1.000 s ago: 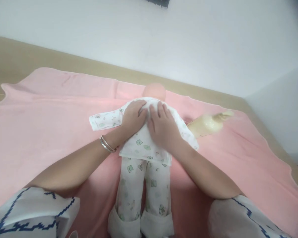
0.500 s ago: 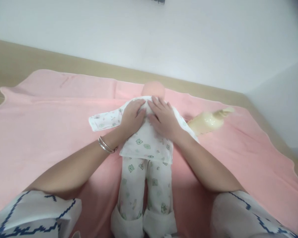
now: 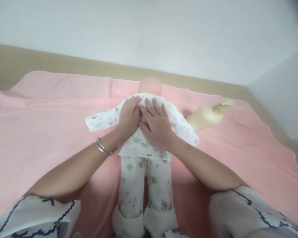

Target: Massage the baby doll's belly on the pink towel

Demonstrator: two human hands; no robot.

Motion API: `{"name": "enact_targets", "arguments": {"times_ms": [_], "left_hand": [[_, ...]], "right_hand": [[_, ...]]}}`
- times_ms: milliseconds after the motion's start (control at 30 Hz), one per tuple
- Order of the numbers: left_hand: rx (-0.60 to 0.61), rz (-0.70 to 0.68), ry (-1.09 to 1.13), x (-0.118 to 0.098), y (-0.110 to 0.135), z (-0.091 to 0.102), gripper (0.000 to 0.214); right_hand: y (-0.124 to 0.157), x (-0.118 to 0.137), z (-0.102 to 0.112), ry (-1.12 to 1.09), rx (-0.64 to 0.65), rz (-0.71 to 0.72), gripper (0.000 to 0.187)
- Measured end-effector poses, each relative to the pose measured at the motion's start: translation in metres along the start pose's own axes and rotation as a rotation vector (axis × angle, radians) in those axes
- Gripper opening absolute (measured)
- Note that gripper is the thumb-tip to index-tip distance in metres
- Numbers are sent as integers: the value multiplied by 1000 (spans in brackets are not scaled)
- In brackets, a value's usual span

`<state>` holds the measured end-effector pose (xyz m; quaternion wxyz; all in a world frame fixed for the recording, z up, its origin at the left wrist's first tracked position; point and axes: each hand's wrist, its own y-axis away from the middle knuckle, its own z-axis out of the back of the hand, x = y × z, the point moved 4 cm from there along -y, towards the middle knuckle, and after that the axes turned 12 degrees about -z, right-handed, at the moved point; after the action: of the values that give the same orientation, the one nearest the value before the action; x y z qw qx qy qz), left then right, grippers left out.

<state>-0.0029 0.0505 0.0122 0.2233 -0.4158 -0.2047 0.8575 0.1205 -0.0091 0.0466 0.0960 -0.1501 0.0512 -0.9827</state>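
Observation:
A baby doll (image 3: 150, 86) lies on its front, the back of its bald head at the far end. It wears a white shirt (image 3: 136, 142) and matching trousers (image 3: 132, 185), both printed with small green animals. My left hand (image 3: 130, 114), with silver bangles at the wrist, rests on the left side of the doll's back. Beside it, my right hand (image 3: 156, 122) lies flat over the middle and right of the back, fingers spread. Both hands touch the shirt and hold nothing. The doll's hands and feet are hidden by the sleeves and by folded white cuffs.
A pink blanket (image 3: 52, 142) spreads under the doll on a tan surface (image 3: 89, 64). A cream pump bottle (image 3: 207, 116) lies on its side to the right of the doll. A white wall (image 3: 139, 33) rises behind.
My right hand has slid slightly down the doll's back toward me and to the left. My left hand stays nearly in place. The view has shifted a little.

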Motion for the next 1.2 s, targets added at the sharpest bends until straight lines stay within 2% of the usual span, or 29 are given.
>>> {"name": "enact_targets", "arguments": {"times_ms": [167,367,433,533,700,833,1000,1100,1200], "left_hand": [[101,63,-101,-11,3,-2,48],[157,33,-73,-37,19,-4,51],[192,38,-56,-39,20,-4,52],[232,66,-41,-31,13,-4,54],[195,33,-93,-9,-6,0,54],[181,-31,-156,-6,-10,1,54],[173,-75,-204,-12,-7,1,50],[158,-78,-237,-23,-5,4,44],[197,-70,-273,-39,0,6,44]], "right_hand": [[-29,-24,0,-112,14,-43,57],[-48,-48,-4,-154,-40,-122,60],[-47,-47,-4,-134,-38,-133,62],[-40,-40,-2,-51,-19,-175,63],[-15,-17,12,81,-33,-116,63],[-1,-7,17,183,-19,-104,62],[-13,-16,9,78,-3,-141,66],[-26,-25,3,15,1,-165,69],[-33,-32,0,-7,-5,-156,70]]}}
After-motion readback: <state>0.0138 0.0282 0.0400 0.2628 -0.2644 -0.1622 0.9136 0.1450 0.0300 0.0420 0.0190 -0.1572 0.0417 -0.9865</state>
